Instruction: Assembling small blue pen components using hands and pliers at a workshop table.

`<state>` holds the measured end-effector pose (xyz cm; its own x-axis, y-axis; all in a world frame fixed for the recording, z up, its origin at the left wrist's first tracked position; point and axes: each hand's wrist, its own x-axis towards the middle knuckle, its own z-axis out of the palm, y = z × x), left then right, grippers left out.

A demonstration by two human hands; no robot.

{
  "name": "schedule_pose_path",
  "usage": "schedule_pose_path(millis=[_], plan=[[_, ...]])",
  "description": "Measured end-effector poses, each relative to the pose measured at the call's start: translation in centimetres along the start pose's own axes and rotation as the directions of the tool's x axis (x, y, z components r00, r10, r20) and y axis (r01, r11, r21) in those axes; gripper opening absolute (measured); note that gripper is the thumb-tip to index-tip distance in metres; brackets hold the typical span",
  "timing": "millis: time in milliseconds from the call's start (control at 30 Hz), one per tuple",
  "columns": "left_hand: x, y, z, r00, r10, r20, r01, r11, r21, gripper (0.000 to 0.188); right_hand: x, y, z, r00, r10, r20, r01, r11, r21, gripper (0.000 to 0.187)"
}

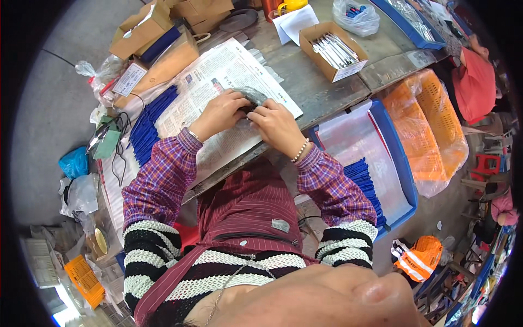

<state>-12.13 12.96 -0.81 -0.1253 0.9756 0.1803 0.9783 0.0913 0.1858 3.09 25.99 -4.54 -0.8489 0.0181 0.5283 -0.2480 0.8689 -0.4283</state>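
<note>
Over the newspaper (185, 92) on the workbench, my left hand (222, 113) and my right hand (279, 124) meet with bent fingers. Between them is a crumpled, see-through plastic bag (251, 95) with a greyish look; both hands grip its near side. What it contains is too unclear to tell. Left of the newspaper lies a row of slim blue sticks (150, 125), laid side by side. More blue sticks (360, 182) rest in a blue tray (409, 188) to my right.
An open carton (357, 68) of silver, pen-like pieces stands on the bench beyond my right hand. Farther off are a clear bag (357, 19) and a blue bin (419, 41). Orange crates (430, 120) wrapped in plastic stand at the right. Cardboard boxes (139, 32) crowd the back left.
</note>
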Motion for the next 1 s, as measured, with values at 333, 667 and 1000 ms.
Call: schedule_pose_path(millis=[333,667,1000], plan=[[-0.1,-0.2,0.4,0.999,-0.028,-0.025,0.026,0.998,-0.057,0.011,-2.8,0.3,-0.4,0.996,0.028,-0.089,-0.017,0.993,0.120,0.037],[-0.2,-0.9,0.9,0.999,-0.034,-0.026,0.030,0.993,-0.117,0.009,-14.1,3.8,-6.8,0.821,0.526,-0.225,-0.502,0.851,0.157,0.036],[0.1,-0.4,1.2,0.999,-0.009,-0.040,0.007,0.999,-0.038,0.010,-24.4,9.7,-7.6,0.781,0.614,0.111,-0.582,0.781,-0.224,0.039]])
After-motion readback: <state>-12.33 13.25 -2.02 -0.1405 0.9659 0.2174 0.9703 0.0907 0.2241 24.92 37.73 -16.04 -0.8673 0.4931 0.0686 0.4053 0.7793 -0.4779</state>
